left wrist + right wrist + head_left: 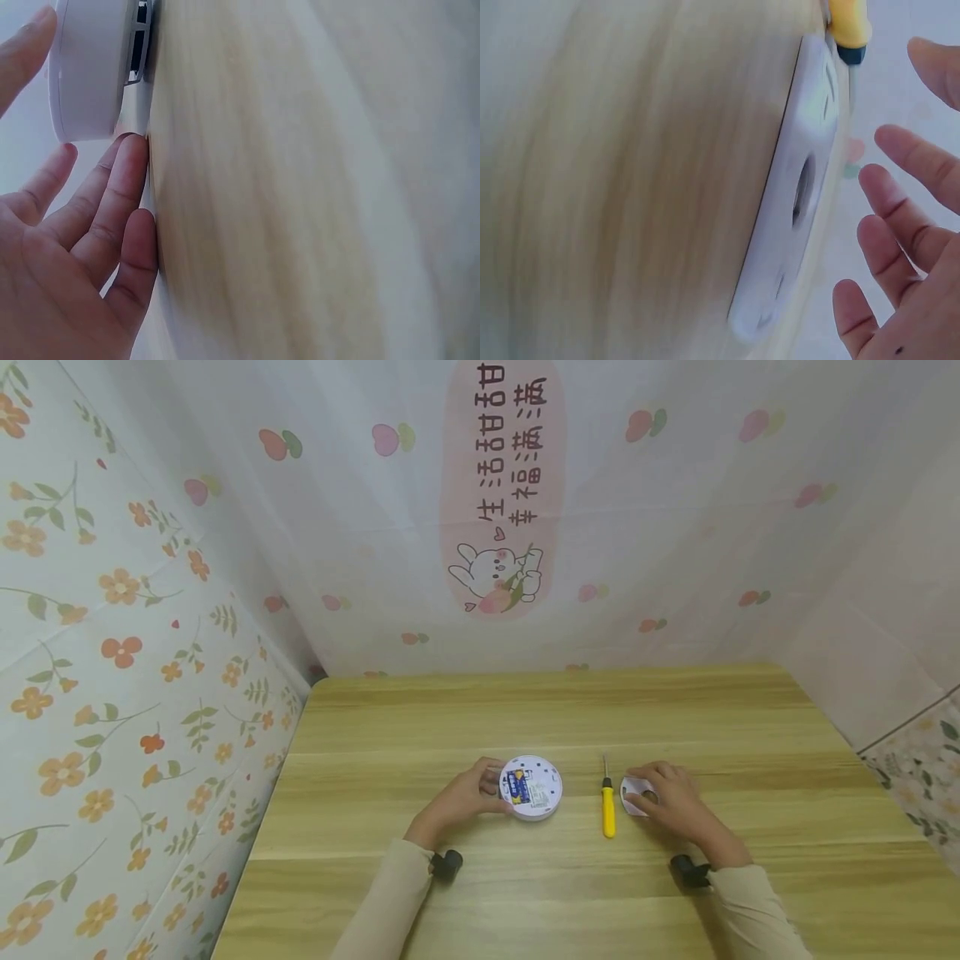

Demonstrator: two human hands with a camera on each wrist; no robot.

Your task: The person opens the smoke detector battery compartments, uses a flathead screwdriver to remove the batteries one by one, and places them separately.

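Note:
A round white device (534, 787) with a blue battery in its open back lies on the wooden table (525, 710). My left hand (491, 791) is at its left edge; in the left wrist view the fingers (112, 202) are straight, just beside the device's rim (86, 67). A yellow-handled screwdriver (608, 810) lies to the device's right. Further right lies a flat white cover plate (633, 792) with a hole in it. My right hand (667, 797) hovers over it with fingers (900, 217) spread, off the plate (795, 195). The screwdriver's handle (849, 22) shows beyond the plate.
Floral and fruit-print sheets wall in the table on the left, back and right. A small black camera sits on each wrist (448, 864) (686, 870). Bare wood stretches behind and in front of the hands.

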